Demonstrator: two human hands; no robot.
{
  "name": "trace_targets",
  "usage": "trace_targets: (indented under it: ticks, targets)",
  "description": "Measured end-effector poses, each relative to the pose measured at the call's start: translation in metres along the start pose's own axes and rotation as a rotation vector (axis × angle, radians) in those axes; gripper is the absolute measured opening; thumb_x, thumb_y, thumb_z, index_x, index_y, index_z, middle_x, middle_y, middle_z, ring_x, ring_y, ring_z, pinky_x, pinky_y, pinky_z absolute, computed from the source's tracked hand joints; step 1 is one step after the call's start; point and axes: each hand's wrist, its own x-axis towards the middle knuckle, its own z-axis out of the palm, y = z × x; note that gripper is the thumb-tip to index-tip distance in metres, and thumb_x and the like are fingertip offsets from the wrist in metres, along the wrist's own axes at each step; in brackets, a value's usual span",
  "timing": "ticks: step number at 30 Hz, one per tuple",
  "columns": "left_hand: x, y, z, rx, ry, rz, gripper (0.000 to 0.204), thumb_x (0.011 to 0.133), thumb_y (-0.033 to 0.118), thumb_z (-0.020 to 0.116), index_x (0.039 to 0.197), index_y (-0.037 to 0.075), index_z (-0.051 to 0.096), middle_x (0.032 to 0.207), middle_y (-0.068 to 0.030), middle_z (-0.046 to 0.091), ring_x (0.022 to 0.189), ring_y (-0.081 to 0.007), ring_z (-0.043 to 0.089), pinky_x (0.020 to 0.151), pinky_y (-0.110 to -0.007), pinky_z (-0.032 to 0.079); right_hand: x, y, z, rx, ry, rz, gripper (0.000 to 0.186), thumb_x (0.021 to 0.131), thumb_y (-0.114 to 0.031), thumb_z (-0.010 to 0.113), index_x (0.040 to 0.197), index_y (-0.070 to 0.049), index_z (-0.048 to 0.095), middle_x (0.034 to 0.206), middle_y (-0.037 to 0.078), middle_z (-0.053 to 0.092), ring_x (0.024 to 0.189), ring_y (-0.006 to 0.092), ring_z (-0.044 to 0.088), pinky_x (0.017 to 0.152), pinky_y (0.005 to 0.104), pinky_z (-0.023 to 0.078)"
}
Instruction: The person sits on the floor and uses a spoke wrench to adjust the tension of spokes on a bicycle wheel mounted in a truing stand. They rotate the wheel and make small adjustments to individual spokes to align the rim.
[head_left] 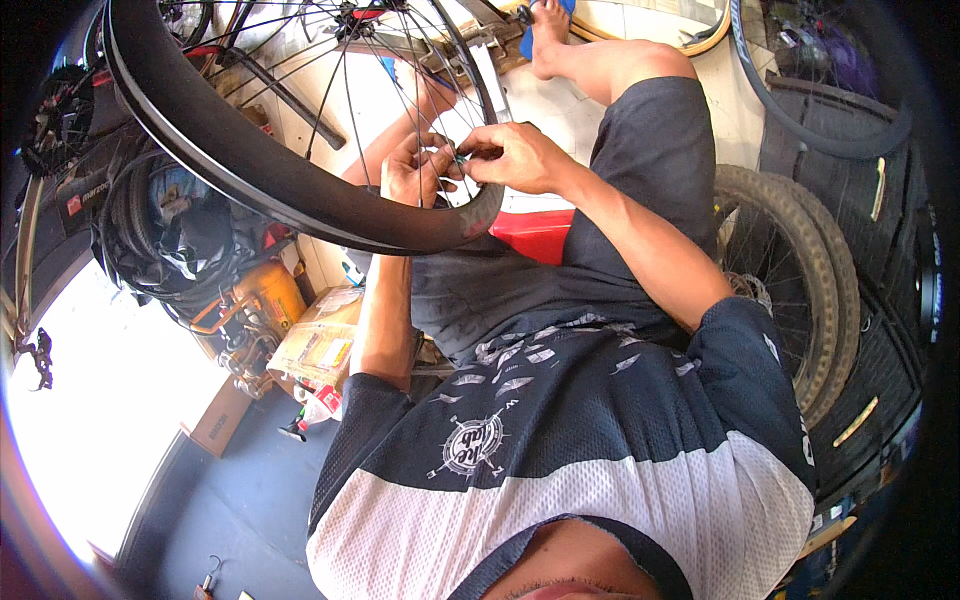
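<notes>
A bicycle wheel (330, 205) with a deep black rim and thin dark spokes stands tilted in front of me, its hub (350, 22) at the top of the view. Inside the rim, near its lower right part, my two hands meet at the spokes. My left hand (412, 172) reaches past the rim, its fingers curled and pinched together. From the other side, my right hand (518, 157) pinches towards the same spot, thumb and fingertips almost touching the left ones. A tiny greenish piece shows between the fingertips; its kind cannot be made out.
Under the wheel is a red box-like object (535, 236) between my legs. To the left are a cardboard box (318, 340), a yellow container (272, 295) and black bundled gear (165, 230). Knobby-tyred wheels (835, 290) stand at right; another rim (800, 125) hangs above them.
</notes>
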Motion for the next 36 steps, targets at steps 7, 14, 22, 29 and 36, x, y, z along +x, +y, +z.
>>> trace_targets:
  ticks: [7, 14, 22, 29, 36]
  targets:
    - [-0.001, -0.005, -0.001, -0.051, 0.008, 0.042, 0.024, 0.096, 0.021, 0.074, 0.106, 0.000, 0.068, 0.078, -0.0029, 0.069, 0.070, -0.0111, 0.067, 0.058, -0.025, 0.056, 0.005, 0.006, 0.007, 0.156, 0.017, 0.080, 0.033, 0.093, -0.022, 0.071, 0.116, 0.001, 0.066, 0.091, 0.017, 0.076, 0.083, 0.0199, 0.072, 0.077, 0.0350, 0.055]
    - [0.000, -0.004, -0.007, 0.031, -0.025, 0.014, 0.024, 0.097, 0.022, 0.075, 0.106, 0.000, 0.069, 0.078, -0.0026, 0.068, 0.067, -0.0100, 0.066, 0.056, -0.024, 0.054, -0.006, -0.019, 0.001, -0.078, 0.027, 0.011, 0.038, 0.093, -0.031, 0.075, 0.115, -0.001, 0.066, 0.092, 0.014, 0.076, 0.085, 0.0218, 0.072, 0.079, 0.0340, 0.055]
    - [0.001, -0.006, -0.002, 0.006, 0.021, 0.078, 0.022, 0.096, 0.020, 0.074, 0.107, 0.002, 0.070, 0.072, -0.0011, 0.067, 0.066, -0.0084, 0.064, 0.056, -0.023, 0.052, 0.003, 0.002, 0.009, 0.092, 0.093, 0.026, 0.027, 0.090, -0.023, 0.071, 0.108, -0.002, 0.069, 0.088, 0.018, 0.076, 0.079, 0.0298, 0.074, 0.071, 0.0388, 0.055]
    - [0.003, -0.009, -0.007, 0.008, -0.006, 0.058, 0.024, 0.094, 0.023, 0.076, 0.106, 0.002, 0.070, 0.074, -0.0006, 0.068, 0.065, -0.0072, 0.063, 0.056, -0.023, 0.052, -0.004, -0.017, 0.004, -0.061, 0.038, 0.010, 0.032, 0.091, -0.025, 0.073, 0.112, -0.002, 0.069, 0.089, 0.014, 0.076, 0.083, 0.0218, 0.072, 0.078, 0.0349, 0.055]
    - [0.004, -0.011, -0.005, 0.047, 0.028, 0.104, 0.020, 0.094, 0.020, 0.076, 0.102, 0.002, 0.071, 0.076, -0.0017, 0.069, 0.064, -0.0071, 0.062, 0.055, -0.024, 0.051, 0.000, -0.007, 0.007, 0.033, 0.068, 0.084, 0.029, 0.091, -0.023, 0.069, 0.111, -0.002, 0.069, 0.089, 0.018, 0.076, 0.080, 0.0246, 0.074, 0.073, 0.0367, 0.055]
